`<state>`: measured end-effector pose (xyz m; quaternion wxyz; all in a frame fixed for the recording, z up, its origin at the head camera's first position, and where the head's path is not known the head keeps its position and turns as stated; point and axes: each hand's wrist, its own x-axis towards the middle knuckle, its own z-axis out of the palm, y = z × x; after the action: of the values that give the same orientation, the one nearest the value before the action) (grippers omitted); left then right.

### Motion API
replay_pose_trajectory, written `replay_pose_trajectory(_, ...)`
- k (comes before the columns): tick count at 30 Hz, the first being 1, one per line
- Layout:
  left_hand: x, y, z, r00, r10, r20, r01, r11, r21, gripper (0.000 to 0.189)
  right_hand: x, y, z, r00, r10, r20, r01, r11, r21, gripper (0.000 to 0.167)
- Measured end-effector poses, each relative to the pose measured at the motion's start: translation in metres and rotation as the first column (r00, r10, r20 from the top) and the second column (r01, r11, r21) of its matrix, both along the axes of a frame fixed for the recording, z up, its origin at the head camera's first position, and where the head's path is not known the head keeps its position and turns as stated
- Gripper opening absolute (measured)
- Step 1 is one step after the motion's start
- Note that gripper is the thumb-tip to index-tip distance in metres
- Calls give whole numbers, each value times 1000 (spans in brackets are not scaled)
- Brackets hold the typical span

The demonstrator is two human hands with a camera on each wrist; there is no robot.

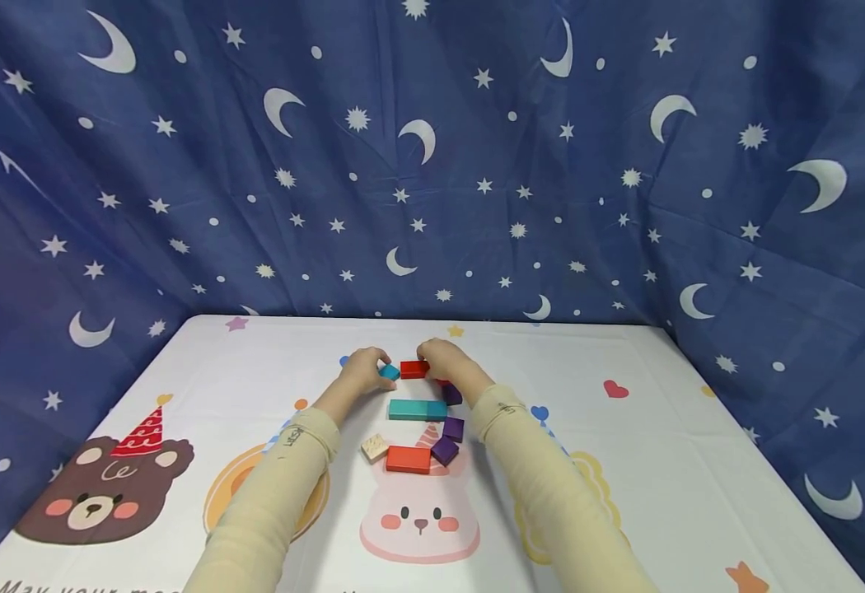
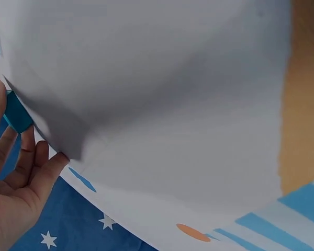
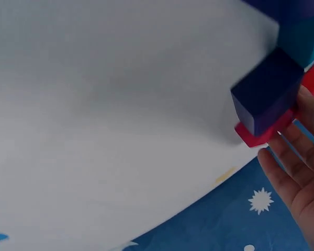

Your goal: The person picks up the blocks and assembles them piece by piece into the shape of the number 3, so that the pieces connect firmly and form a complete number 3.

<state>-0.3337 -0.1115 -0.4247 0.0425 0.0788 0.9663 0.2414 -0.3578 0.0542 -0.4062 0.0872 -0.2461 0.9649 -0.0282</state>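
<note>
My left hand (image 1: 363, 371) pinches a small teal block (image 2: 18, 113) between thumb and fingers at the far part of the table. A red block (image 1: 413, 370) lies just right of it, its right end under my right hand (image 1: 443, 362). The right thumb and fingers are around the red piece (image 3: 254, 137) there, partly covered by a dark purple block (image 3: 267, 86). Nearer me, a long teal block (image 1: 410, 410) lies crosswise. Below it are another red block (image 1: 408, 459), a cream block (image 1: 375, 447) and two purple blocks (image 1: 445, 450).
The white tablecloth (image 1: 699, 461) carries printed animals, hearts and stars. Behind the table's far edge hangs a dark blue curtain (image 1: 477, 272) with moons and stars. Both cream sleeves (image 1: 551, 494) reach forward on either side of the blocks.
</note>
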Motion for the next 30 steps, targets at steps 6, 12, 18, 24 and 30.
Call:
replay_pose_trajectory(6, 4, 2, 2, 1000, 6, -11, -6, 1000, -6, 49, 0, 1, -5, 999, 3, -36, -5, 999, -41, 26)
replay_pose_trajectory(12, 3, 2, 2, 1000, 22, -10, -23, 1000, -17, 48, -2, 1, -7, 1000, 6, -28, -8, 999, -53, 27)
replay_pose_trajectory(18, 3, 1, 1, 1000, 17, -20, -17, 1000, -7, 48, -4, 1, -9, 1000, -10, -6, 9, 998, -60, 29)
replay_pose_trajectory(24, 3, 1, 1, 1000, 19, -17, -19, 1000, -11, 48, -4, 0, -7, 1000, -10, -10, 10, 999, -54, 28)
replay_pose_trajectory(30, 5, 1, 5, 1000, 27, -9, -27, 1000, -15, 49, -3, 0, -6, 1000, -28, 3, 29, 999, -46, 30)
